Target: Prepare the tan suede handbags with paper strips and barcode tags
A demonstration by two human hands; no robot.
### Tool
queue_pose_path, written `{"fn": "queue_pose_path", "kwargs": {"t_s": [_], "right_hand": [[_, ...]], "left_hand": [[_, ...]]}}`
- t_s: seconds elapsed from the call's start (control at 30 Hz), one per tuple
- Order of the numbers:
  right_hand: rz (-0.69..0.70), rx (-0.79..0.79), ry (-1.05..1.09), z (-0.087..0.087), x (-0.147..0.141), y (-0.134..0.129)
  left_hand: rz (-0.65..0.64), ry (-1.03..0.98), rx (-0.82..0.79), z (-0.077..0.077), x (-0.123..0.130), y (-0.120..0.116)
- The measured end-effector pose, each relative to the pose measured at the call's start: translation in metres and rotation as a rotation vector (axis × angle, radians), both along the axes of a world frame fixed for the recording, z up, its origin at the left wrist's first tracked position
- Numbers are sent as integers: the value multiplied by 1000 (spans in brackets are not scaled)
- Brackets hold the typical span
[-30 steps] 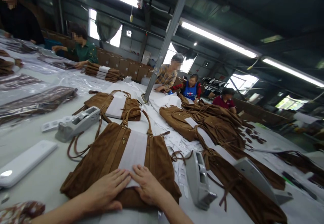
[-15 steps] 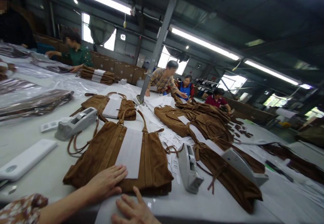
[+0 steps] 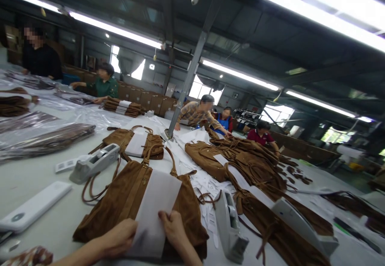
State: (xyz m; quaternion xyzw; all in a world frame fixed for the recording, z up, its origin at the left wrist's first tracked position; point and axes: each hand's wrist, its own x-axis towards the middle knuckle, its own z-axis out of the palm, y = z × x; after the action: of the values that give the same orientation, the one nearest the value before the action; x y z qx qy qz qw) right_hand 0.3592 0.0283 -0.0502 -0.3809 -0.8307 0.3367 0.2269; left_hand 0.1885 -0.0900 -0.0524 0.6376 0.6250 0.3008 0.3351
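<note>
A brown suede bag [image 3: 117,194] with two upright handles lies on the white table in front of me. A white paper strip [image 3: 159,194] runs over its middle and down past its lower edge. My left hand [image 3: 120,236] grips the strip's left edge, fingers partly hidden. On the strip's right edge, my right hand [image 3: 174,228] pinches the paper between thumb and curled fingers. A grey tape dispenser [image 3: 230,230] stands right of the bag; another [image 3: 94,164] stands at its upper left.
Behind lies a smaller banded brown bag [image 3: 116,140]. More brown bags [image 3: 234,158] are piled to the right. A metal post [image 3: 189,73] rises from the table. A long white device [image 3: 36,206] lies at the left. Several people work around the far side.
Both hands have gone from lying spread at the bag's lower edge to holding the strip's sides. The strip now looks wider and lifted at its lower part. The view has tilted upward.
</note>
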Motion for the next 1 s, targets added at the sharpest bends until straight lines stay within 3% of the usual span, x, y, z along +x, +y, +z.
{"fn": "queue_pose_path", "kwargs": {"t_s": [0.1, 0.17, 0.33, 0.43, 0.73, 0.9, 1.0], "right_hand": [[-51, 25, -53, -15, -5, 10], [-71, 40, -93, -19, -7, 12], [-138, 73, -227, -23, -15, 14], [-185, 74, -322, -28, -21, 17], [-365, 48, -470, -42, -38, 25], [-355, 60, -433, -31, -29, 26], [-349, 222, -328, -22, -26, 27]], "left_hand": [[-47, -131, 7, 12, -9, 1], [25, -151, 16, 8, -11, 6], [326, 229, -44, -23, 2, 31], [420, 396, -102, -32, 7, 47], [391, 429, -181, -32, 2, 75], [401, 424, -201, -29, 3, 77], [409, 407, -200, -27, 4, 76]]}}
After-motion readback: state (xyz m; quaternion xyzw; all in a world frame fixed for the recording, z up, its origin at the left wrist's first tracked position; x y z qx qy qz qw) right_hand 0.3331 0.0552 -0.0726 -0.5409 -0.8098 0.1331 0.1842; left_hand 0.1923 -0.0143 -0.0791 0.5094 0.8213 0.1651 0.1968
